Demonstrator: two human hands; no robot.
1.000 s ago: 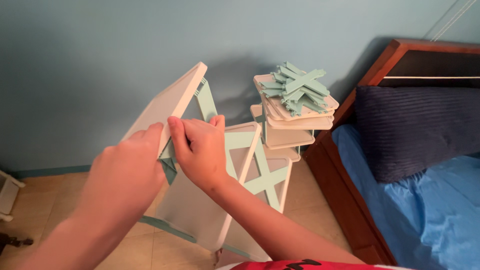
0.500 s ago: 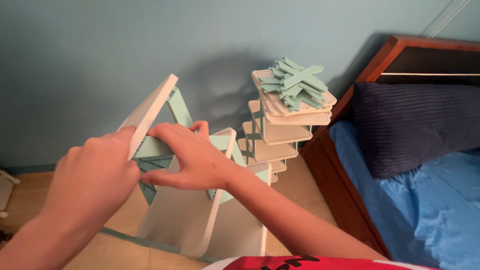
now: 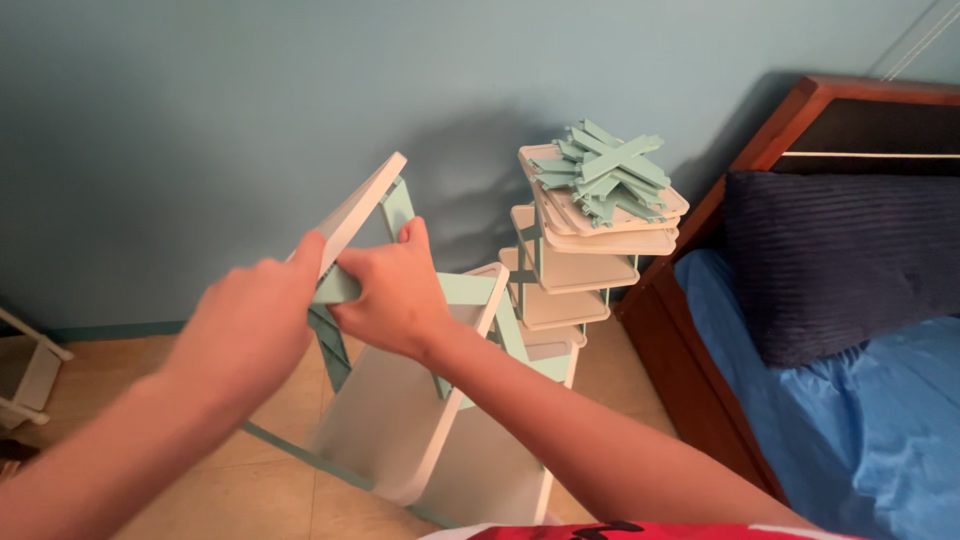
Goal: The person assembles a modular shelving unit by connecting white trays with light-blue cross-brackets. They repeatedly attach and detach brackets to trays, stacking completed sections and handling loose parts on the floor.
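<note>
A white and pale-green shelf unit (image 3: 400, 440) stands tilted on the floor in front of me, its white trays joined by green cross struts. My left hand (image 3: 250, 325) grips the raised top tray (image 3: 362, 205) by its edge. My right hand (image 3: 392, 292) is closed on a green strut (image 3: 336, 288) just under that tray, thumb side toward my left hand. Both forearms reach in from the bottom of the view.
A second shelf stack (image 3: 570, 280) stands by the blue wall, with several loose green struts (image 3: 605, 172) piled on its top tray. A wooden bed (image 3: 720, 330) with a dark pillow (image 3: 840, 260) and blue sheet fills the right. A white frame (image 3: 30, 375) sits at far left.
The shelf unit and both hands shifted left, then back toward the middle. The top tray stays tilted up, and my right hand remains on the strut beneath it.
</note>
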